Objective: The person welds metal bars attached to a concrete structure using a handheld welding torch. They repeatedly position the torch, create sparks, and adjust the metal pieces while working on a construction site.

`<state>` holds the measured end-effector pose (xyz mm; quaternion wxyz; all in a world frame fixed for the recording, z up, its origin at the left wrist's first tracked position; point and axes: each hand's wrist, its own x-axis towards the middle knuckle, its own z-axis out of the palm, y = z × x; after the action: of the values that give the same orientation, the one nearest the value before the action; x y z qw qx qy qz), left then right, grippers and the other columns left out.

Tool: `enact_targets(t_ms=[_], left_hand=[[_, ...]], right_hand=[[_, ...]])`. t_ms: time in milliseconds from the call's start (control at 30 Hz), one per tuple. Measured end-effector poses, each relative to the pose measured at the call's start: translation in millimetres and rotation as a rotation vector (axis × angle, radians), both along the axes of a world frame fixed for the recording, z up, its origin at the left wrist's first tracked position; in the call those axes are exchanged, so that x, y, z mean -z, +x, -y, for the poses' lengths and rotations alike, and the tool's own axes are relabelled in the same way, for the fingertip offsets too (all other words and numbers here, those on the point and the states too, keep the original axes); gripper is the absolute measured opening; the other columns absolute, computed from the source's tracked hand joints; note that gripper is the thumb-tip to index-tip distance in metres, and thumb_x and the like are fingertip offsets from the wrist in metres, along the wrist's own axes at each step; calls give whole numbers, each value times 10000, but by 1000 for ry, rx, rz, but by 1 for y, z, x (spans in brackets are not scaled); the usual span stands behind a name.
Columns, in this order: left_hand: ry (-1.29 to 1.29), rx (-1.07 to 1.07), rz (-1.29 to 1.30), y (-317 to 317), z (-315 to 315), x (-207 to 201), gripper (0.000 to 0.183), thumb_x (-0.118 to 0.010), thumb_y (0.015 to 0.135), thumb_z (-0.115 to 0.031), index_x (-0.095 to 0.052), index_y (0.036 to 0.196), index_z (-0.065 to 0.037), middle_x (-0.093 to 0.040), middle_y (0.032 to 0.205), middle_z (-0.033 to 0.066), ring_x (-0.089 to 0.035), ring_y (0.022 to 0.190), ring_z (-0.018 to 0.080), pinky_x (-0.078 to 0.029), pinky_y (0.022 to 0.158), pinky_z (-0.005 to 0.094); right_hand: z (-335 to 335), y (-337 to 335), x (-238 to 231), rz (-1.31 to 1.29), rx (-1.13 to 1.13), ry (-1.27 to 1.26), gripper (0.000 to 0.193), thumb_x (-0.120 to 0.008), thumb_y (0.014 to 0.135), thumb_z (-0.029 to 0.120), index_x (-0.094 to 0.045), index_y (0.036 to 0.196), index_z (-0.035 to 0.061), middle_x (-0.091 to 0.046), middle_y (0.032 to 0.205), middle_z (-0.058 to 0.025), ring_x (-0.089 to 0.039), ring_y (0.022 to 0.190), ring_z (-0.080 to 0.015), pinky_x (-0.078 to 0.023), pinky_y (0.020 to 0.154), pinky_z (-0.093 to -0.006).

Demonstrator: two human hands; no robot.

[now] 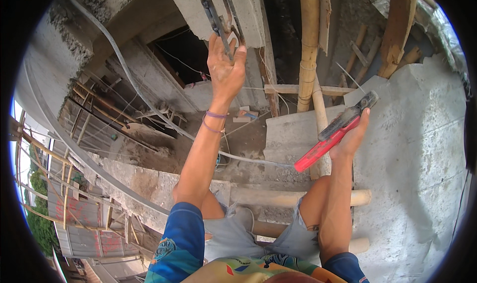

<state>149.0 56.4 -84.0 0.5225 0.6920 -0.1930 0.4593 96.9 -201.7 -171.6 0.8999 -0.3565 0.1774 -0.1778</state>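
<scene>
My right hand [349,140] is closed around the red handle of a welding electrode holder [318,150]. A thin welding rod [352,78] sticks out of its dark jaw end, slanting up to the left. Farther forward, my left hand [226,73] reaches up to dark metal bars [210,11] in front of a concrete column [248,15]. Its fingers and thumb close about the lower end of a bar; the fingertips are partly hidden. A grey cable [133,82] runs from the upper left down to the holder's handle.
An upright bamboo pole [308,44] stands ahead, and a horizontal one [355,197] crosses by my knees. A grey sheet [412,154] covers the right side. Below lies a floor with rubble [246,134]. Bamboo scaffolding [64,183] rises at left beyond a rough concrete ledge [134,183].
</scene>
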Motion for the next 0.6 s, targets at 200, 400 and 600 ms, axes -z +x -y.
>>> enact_targets(t_ms=[200,400,600], left_hand=[[-8,32,-2,2,-6,-2,426,-608,849,44,-548,1270,52,-511,1252,146,-554,1201,265,-425,1096,402],[76,20,-3,1,-15,-4,419,-627,822,64,-552,1234,78,-523,1217,146,-563,1180,261,-424,1089,383],[153,66,-46,3,-21,-4,622,-672,863,-43,-418,1426,39,-432,1453,194,-437,1356,331,-379,1141,433]], right_hand=[[5,0,0,-20,-42,15,520,-481,938,639,-546,894,125,-541,738,-25,-519,658,-158,-433,603,-315],[-4,-13,-21,182,-186,-25,604,-444,912,718,-522,885,120,-501,670,-18,-468,554,-144,-380,511,-293],[-48,-3,-53,572,-243,-538,649,-407,943,700,-552,876,71,-530,688,-27,-488,555,-134,-390,511,-284]])
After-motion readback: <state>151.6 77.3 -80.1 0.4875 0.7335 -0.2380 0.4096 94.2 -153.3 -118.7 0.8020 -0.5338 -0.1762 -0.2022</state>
